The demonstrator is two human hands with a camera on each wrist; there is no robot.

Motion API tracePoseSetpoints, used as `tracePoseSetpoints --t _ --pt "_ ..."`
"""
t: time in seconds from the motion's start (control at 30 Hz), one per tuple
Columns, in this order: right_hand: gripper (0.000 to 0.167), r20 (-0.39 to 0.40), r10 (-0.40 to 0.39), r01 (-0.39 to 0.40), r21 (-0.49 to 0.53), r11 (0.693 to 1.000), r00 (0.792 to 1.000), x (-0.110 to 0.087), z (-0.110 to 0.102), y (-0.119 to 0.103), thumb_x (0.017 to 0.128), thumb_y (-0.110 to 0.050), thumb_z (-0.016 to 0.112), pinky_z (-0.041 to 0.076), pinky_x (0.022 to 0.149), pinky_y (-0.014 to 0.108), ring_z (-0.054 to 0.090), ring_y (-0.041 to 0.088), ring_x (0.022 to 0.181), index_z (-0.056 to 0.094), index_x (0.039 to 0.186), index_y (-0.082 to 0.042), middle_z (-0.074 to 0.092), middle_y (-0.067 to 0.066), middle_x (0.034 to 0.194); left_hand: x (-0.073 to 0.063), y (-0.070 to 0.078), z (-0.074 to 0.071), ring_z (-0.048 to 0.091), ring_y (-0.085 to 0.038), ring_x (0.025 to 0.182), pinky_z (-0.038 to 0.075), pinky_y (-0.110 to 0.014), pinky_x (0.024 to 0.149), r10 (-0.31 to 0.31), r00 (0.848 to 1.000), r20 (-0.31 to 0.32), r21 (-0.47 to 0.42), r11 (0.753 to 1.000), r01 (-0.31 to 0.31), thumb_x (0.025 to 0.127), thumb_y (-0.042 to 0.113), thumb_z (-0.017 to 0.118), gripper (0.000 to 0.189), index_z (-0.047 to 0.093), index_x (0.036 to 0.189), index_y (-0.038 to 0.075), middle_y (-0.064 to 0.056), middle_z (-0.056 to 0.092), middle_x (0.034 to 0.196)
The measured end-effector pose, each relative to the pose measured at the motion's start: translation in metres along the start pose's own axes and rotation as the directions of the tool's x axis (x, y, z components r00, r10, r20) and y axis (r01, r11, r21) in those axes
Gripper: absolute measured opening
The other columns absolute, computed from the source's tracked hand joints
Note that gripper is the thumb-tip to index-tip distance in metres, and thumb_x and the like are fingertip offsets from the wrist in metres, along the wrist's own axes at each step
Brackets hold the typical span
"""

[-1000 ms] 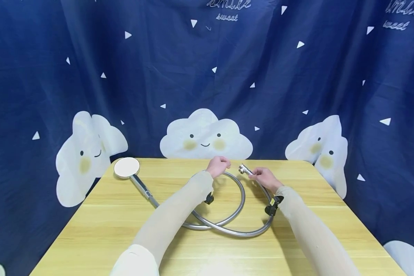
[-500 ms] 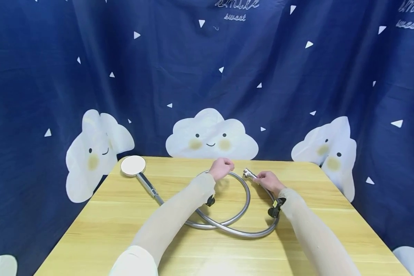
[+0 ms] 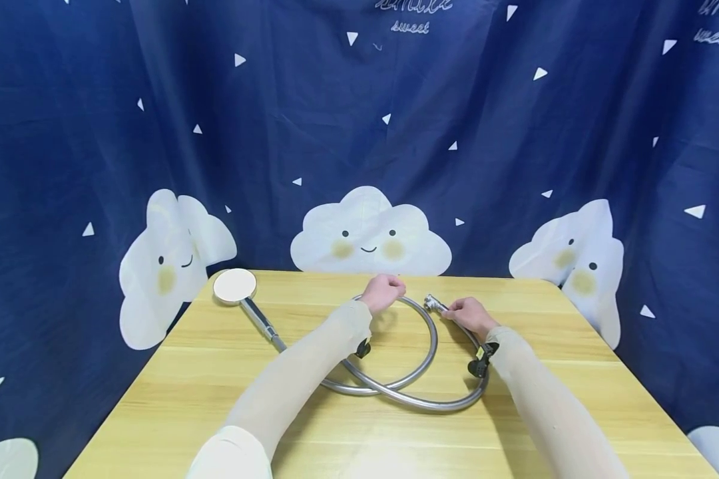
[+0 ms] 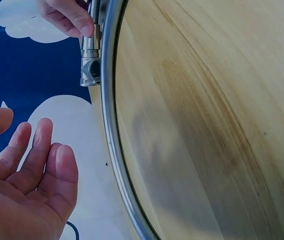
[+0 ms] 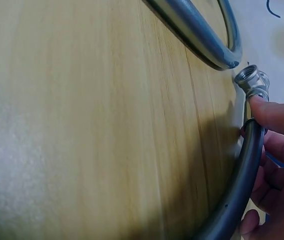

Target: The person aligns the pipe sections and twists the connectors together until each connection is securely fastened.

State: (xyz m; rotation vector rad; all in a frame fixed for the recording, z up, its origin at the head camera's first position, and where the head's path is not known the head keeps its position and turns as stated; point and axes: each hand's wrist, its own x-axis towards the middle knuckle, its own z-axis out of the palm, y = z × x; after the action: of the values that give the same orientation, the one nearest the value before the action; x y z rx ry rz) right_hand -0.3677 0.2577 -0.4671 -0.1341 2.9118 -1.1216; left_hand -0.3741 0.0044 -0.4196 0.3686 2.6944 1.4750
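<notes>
My right hand (image 3: 471,315) pinches the end of a grey shower hose (image 3: 422,403) between thumb and fingers, just behind its metal end fitting (image 5: 252,79). The fitting's threaded opening shows in the right wrist view. Beyond the loop's far edge in the head view, my left hand (image 3: 383,291) holds nothing. Its fingers (image 4: 64,167) are loosely bent and the thumb stands apart from them in the left wrist view. The hose crosses itself in front, making one large loop on the table. A round hand shower (image 3: 235,285) with a chrome handle lies at the far left, joined to the hose.
The light wooden table (image 3: 174,426) carries the hose and hand shower. Behind it hangs a dark blue curtain (image 3: 311,113) printed with white clouds and triangles. A small black camera (image 3: 478,368) is strapped at the right wrist, another (image 3: 363,348) at the left.
The whole head view has shifted, with the scene sliding right. My right hand and the hose end have dropped slightly toward the table; the left hand has stayed near the loop's far edge.
</notes>
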Motion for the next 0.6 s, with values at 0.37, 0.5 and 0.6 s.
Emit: tracePoseSetpoints --t 0.37,0.5,0.6 --pt "0.022 -0.009 0.021 -0.021 0.023 1.0 1.0 0.0006 -0.0029 -0.0011 0.086 -0.016 0.077 0.042 0.072 0.029 0.055 0.022 0.081 0.071 0.095 0.002 0.065 0.009 0.086 0.002 -0.0004 -0.0051 0.063 -0.021 0.103 0.051 -0.037 0.093 -0.015 1.0 -0.007 -0.001 1.0 0.015 0.093 0.018 0.063 0.02 0.073 0.107 0.008 -0.004 0.071 0.111" --pt "0.023 -0.007 0.035 -0.035 0.04 0.999 0.999 0.0009 -0.0041 -0.002 0.085 -0.017 0.078 0.041 0.069 0.028 0.052 0.021 0.078 0.069 0.096 0.001 0.061 0.006 0.084 0.001 -0.0013 -0.0078 0.063 -0.022 0.102 0.051 -0.039 0.094 -0.014 1.0 0.003 0.002 1.0 0.014 0.094 0.018 0.063 0.017 0.073 0.106 0.01 -0.004 0.072 0.108" --pt "0.024 0.011 0.037 -0.037 0.03 0.999 0.999 -0.0007 -0.0048 -0.0037 0.086 -0.017 0.078 0.042 0.069 0.029 0.053 0.022 0.079 0.068 0.098 0.002 0.062 0.007 0.086 0.0003 -0.0039 -0.0101 0.064 -0.022 0.102 0.051 -0.039 0.095 -0.004 1.0 0.004 0.019 1.0 0.004 0.095 0.017 0.062 0.018 0.073 0.107 0.009 -0.004 0.072 0.107"
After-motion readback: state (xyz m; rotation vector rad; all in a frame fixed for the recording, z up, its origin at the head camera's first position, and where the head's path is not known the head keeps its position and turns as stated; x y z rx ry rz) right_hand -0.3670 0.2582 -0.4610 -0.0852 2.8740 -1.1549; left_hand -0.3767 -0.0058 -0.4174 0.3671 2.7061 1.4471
